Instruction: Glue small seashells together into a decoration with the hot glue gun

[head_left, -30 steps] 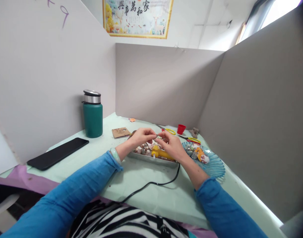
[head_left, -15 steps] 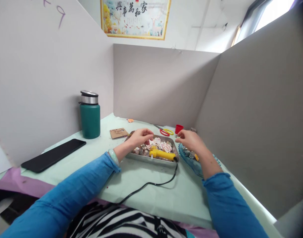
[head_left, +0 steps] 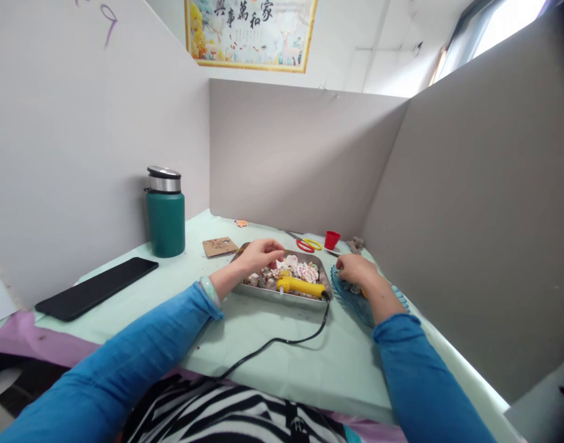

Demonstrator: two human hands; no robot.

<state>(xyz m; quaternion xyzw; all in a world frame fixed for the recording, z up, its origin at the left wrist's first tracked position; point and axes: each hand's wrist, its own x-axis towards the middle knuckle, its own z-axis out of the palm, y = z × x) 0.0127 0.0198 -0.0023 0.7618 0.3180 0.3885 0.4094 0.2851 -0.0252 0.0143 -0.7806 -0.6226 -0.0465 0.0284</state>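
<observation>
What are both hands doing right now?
Left hand: half open, fingers loosely curled above the metal tray; I see nothing in it.
Right hand: fingers curled down at the blue dish; can't tell if it holds anything.

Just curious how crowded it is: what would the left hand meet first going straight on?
Probably the pale shells in the tray, just past the left hand, though its height is unclear and it might pass over.
</observation>
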